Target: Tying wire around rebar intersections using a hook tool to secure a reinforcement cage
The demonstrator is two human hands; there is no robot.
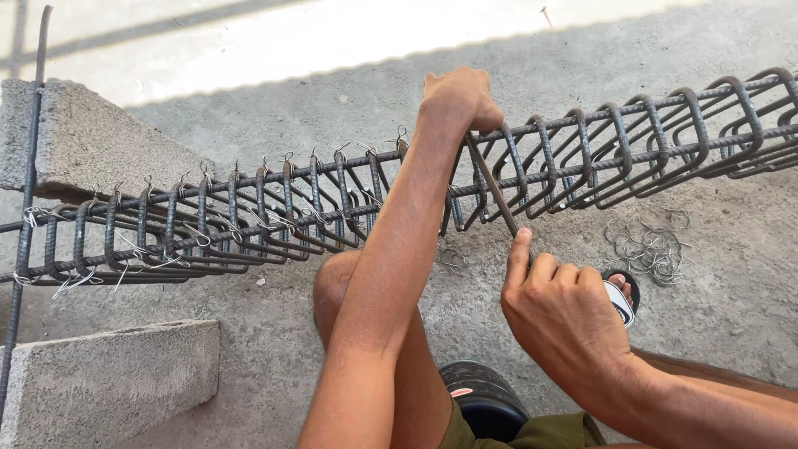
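Rebar cage (249, 216) ends cut off; hands (459, 100) hide joint.

The grey concrete floor (731, 274) carries two pale concrete blocks (108, 382), a loose heap of bent wire ties (652, 245) and a sandalled foot (622, 295).

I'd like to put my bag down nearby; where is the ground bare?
Bare concrete floor lies between the grey concrete block and the person's knee. Right of the right hand, loose wire ties clutter it under the steel rebar cage.
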